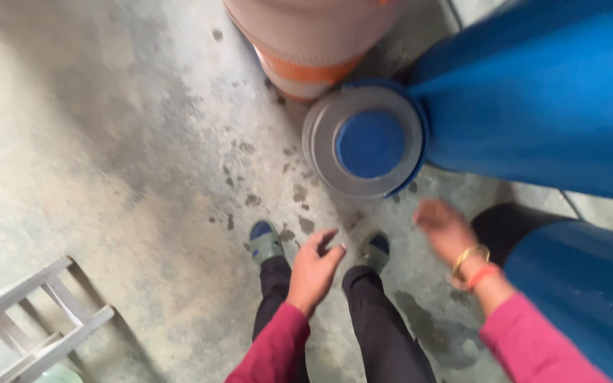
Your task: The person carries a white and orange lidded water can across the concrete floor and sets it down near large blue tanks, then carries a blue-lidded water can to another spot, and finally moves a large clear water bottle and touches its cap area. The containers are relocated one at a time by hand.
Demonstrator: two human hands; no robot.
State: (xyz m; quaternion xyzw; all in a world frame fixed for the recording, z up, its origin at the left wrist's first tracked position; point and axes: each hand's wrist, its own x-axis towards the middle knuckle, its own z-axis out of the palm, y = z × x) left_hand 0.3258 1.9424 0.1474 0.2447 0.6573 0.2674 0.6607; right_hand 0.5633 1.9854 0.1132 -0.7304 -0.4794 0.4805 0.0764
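1. Grey slats of a wooden frame (33, 315) cross the bottom-left corner, lying on the stained concrete floor (129, 142), well apart from both hands.
2. Further right, the person's two feet in green-and-blue sandals (266, 241) stand on the floor, with black trouser legs (384, 326) running down to the bottom edge.
3. The left hand (315, 268), in a magenta sleeve, hangs above the gap between the legs. Its fingers are loosely curled, thumb apart from the rest, and it holds nothing.
4. Above and a little right of that hand lies the round grey end cap (321, 138) of a big blue roll (548, 92), its blue centre facing the camera. The cap is near the left hand but clear of it, beyond the sandals.
5. Behind the cap, at the top edge, stands a pale drum with an orange band (306, 67), just beside the cap's rim; whether they touch cannot be told.
6. The right hand (443, 228), blurred, is held below the cap's lower right rim, near it and apart from it. The fingers look loosely spread and empty, though the blur hides detail. A gold bangle and an orange band (473, 266) sit on the wrist.
7. At the far right a second blue roll (590, 284) lies below the first, just beside the right forearm.
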